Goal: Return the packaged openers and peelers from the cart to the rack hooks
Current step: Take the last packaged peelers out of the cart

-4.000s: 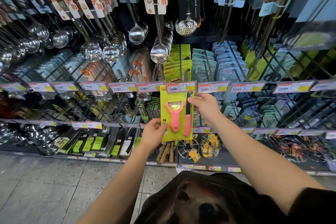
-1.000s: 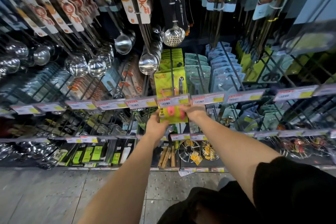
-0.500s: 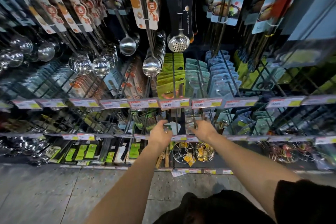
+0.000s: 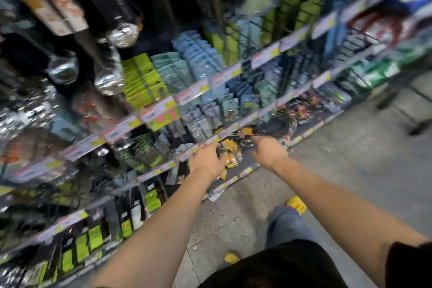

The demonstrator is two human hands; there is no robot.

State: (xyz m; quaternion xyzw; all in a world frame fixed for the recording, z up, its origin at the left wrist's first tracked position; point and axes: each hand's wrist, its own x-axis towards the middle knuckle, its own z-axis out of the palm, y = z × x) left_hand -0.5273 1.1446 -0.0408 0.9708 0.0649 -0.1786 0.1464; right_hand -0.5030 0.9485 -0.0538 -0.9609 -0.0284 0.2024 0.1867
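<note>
Below-right of hung peeler pack (image 4: 163,119): left hand (image 4: 207,159), right hand (image 4: 268,152) held apart, seemingly empty (blur). Advise checking pack seated fully on hook before fetching another.

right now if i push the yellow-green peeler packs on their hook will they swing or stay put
The yellow-green peeler packs hang as thin flat cards, so they would probably swing and bunch up rather than resist. They look light and slightly bendy. The price tag in front may keep them on.

Heavy motion blur, tilted wide-angle, dim rack (image 4: 163,110), glare on ladles (image 4: 108,82).
</note>
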